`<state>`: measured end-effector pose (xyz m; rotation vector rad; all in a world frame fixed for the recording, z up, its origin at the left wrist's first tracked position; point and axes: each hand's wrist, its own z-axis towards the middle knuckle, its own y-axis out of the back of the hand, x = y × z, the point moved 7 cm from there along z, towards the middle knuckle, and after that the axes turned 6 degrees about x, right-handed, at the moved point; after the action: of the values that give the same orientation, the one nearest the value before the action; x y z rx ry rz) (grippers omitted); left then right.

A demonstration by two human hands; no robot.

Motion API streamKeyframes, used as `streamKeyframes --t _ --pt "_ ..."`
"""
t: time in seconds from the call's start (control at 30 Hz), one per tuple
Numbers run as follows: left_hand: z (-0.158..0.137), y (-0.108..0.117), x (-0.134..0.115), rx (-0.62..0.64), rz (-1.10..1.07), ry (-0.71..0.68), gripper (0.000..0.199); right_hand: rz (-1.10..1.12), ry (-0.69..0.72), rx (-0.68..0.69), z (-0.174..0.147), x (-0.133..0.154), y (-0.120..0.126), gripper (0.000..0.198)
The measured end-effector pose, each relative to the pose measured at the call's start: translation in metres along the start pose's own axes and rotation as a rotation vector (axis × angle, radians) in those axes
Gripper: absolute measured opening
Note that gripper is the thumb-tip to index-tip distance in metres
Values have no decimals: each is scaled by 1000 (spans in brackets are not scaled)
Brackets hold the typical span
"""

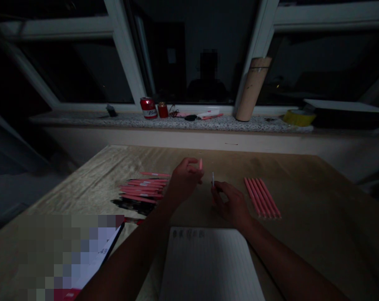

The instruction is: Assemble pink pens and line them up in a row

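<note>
The left hand (187, 172) and the right hand (229, 199) each pinch one small upright piece, well apart, above the tabletop (297, 236).

The pink piece (201, 164) is between left fingertips, the slim pale piece (213, 178) between right ones; probably this grip leaves their upper ends free. At left lies the loose pile of pink pens (143, 189); at right, the row of pink pens (262, 197) lies side by side, perhaps so the two groups do not mix. The lined notepad (209, 267) lies nearest the body.
</note>
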<state>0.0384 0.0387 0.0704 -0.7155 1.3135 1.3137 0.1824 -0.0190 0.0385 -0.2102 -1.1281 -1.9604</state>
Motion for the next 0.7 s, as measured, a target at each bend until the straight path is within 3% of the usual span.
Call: streamKeyframes --t 0.13,0.27,0.47,0.7 --pt "-3 3 15 58 633 87 24 9 7 -7 0 0 0 18" --pt "-9 -3 33 249 1074 213 17 8 12 -8 1 1 0 18" --pt "-13 -13 43 370 1223 205 26 2 15 -24 1 2 2 18" --pt "-11 -20 40 218 1245 84 34 0 3 -7 0 1 1 18"
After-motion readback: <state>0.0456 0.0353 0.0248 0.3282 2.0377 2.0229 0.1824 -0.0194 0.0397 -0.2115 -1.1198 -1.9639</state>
